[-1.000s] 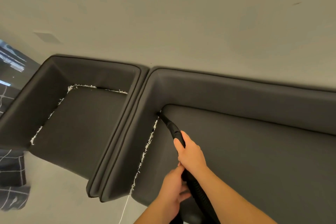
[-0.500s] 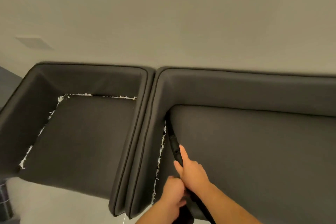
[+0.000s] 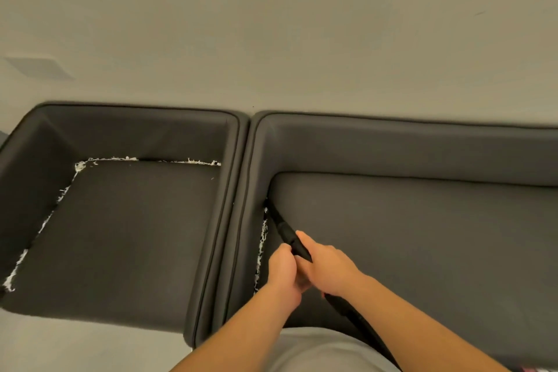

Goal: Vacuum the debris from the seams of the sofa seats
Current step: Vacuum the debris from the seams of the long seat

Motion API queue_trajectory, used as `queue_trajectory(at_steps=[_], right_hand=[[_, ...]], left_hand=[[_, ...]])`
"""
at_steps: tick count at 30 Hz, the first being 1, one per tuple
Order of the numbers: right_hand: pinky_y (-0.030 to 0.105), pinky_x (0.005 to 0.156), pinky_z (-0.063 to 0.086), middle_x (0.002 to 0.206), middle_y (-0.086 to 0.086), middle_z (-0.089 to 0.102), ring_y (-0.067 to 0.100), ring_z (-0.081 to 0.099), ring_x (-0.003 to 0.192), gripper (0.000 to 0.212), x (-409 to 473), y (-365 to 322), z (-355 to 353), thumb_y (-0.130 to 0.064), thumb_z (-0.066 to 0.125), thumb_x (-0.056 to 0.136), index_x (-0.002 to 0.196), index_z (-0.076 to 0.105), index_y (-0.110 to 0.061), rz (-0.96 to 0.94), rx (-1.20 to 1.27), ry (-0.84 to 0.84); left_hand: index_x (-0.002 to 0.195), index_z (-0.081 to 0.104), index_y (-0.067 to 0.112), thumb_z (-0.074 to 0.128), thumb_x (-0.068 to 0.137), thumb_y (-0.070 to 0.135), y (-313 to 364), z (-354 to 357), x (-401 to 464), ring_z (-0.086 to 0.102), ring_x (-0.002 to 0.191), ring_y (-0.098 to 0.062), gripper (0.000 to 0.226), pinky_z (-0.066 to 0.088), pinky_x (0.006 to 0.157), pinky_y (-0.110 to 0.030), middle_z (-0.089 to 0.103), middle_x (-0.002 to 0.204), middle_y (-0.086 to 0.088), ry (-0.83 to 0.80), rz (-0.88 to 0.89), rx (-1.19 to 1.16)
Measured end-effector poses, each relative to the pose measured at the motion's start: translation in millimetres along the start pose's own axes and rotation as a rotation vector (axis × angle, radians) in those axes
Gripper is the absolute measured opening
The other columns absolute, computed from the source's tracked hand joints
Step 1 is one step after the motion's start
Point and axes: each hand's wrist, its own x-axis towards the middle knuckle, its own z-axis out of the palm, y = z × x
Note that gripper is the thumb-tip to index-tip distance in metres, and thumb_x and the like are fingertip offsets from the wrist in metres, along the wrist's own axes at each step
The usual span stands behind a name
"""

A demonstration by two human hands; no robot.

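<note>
Two dark grey sofa units stand side by side against the wall. The black vacuum nozzle (image 3: 282, 228) points into the left seam of the right seat (image 3: 422, 235), its tip low in the gap. White shredded debris (image 3: 262, 246) lines that seam just below the tip. My right hand (image 3: 327, 266) grips the nozzle's body, and my left hand (image 3: 283, 273) holds it right beside, the two touching. The black hose (image 3: 356, 315) runs back under my right forearm. More white debris (image 3: 45, 220) lines the left and back seams of the left seat (image 3: 126, 235).
A plain beige wall (image 3: 271, 24) rises behind the sofas. Light floor (image 3: 75, 341) shows at the lower left. The raised armrests (image 3: 238, 205) of both units meet between the two seats.
The nozzle tip has slid down the seam from the back corner toward me, and the upper stretch of that seam now shows no debris. The view has shifted right.
</note>
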Motion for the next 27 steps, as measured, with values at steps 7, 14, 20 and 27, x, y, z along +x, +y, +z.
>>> queue_trajectory(at_steps=[7, 14, 20, 27], right_hand=[[0.045, 0.085, 0.054, 0.118, 0.013, 0.068, 0.033, 0.067, 0.104, 0.084, 9.7, -16.1, 7.4, -0.026, 0.056, 0.099, 0.162, 0.002, -0.021, -0.121, -0.504, -0.115], [0.039, 0.078, 0.052, 0.104, 0.012, 0.07, 0.029, 0.069, 0.092, 0.069, 18.7, 8.9, 9.3, -0.015, 0.054, 0.101, 0.159, 0.016, -0.014, -0.183, -0.717, -0.15], [0.044, 0.083, 0.055, 0.114, 0.013, 0.068, 0.032, 0.067, 0.098, 0.065, 19.4, 24.1, 2.1, -0.042, 0.038, 0.105, 0.161, 0.009, -0.029, -0.062, -0.258, -0.056], [0.031, 0.063, 0.054, 0.104, 0.001, 0.064, 0.011, 0.056, 0.06, 0.051, -25.1, 38.5, -19.6, -0.037, 0.042, 0.106, 0.155, 0.027, -0.03, -0.128, 0.036, -0.077]], left_hand=[[0.111, 0.066, 0.014, 0.042, 0.104, 0.036, -4.1, 0.0, 4.9, 0.065, 0.105, -0.036, 0.033, 0.052, 0.1, -0.057, 0.071, 0.11, -0.017, 0.085, 0.016, 0.04], [0.103, 0.063, 0.017, 0.04, 0.108, 0.031, -18.2, 1.6, 4.2, 0.068, 0.096, -0.03, 0.027, 0.05, 0.102, -0.056, 0.071, 0.102, -0.013, 0.113, 0.025, 0.238], [0.116, 0.061, 0.014, 0.041, 0.108, 0.026, -27.2, 11.7, 3.1, 0.067, 0.104, -0.029, 0.025, 0.052, 0.098, -0.052, 0.071, 0.113, -0.013, 0.081, 0.083, 0.231], [0.102, 0.062, 0.014, 0.049, 0.105, 0.023, -32.0, 29.1, -8.1, 0.068, 0.095, -0.029, 0.016, 0.058, 0.075, -0.044, 0.071, 0.102, -0.013, 0.047, 0.117, 0.127]])
